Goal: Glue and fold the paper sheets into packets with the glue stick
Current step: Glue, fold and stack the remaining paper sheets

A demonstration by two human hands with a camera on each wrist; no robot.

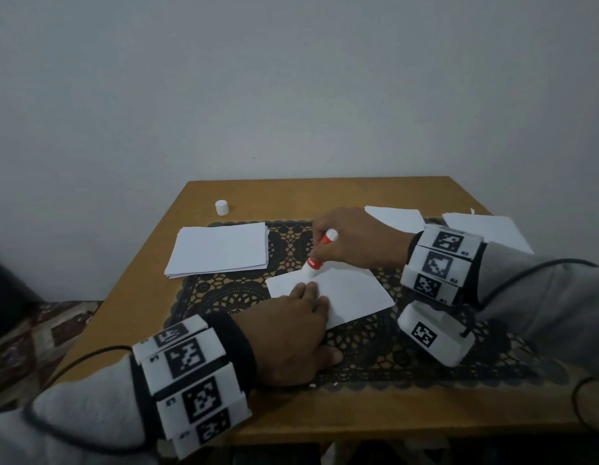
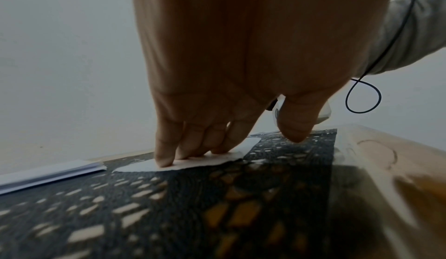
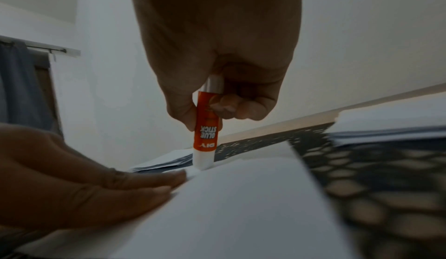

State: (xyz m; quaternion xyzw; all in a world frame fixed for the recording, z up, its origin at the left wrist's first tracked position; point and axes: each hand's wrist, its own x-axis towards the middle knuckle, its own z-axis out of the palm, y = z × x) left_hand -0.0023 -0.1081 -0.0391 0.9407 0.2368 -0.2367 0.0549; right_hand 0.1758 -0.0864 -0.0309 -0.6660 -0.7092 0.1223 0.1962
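The glue stick (image 1: 319, 253) is gripped by the right hand (image 1: 353, 238), its tip set on the far edge of a paper sheet (image 1: 351, 290). The sheet is pressed flat on the lace mat (image 1: 392, 357) by the left hand's (image 1: 291, 333) straight fingers (image 2: 166, 148). The cap (image 1: 221, 207) stands apart on the surface (image 1: 325, 411).

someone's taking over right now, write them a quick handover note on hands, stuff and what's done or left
Right hand grips the glue stick, tip down on the far edge of the sheet.
Left hand presses that sheet flat on the mat with straight fingers.
Cap is off, far left on the table. Stack waits on the left; more paper lies far right.
Done: gluing begun. Left: finish gluing, fold, then the stack.
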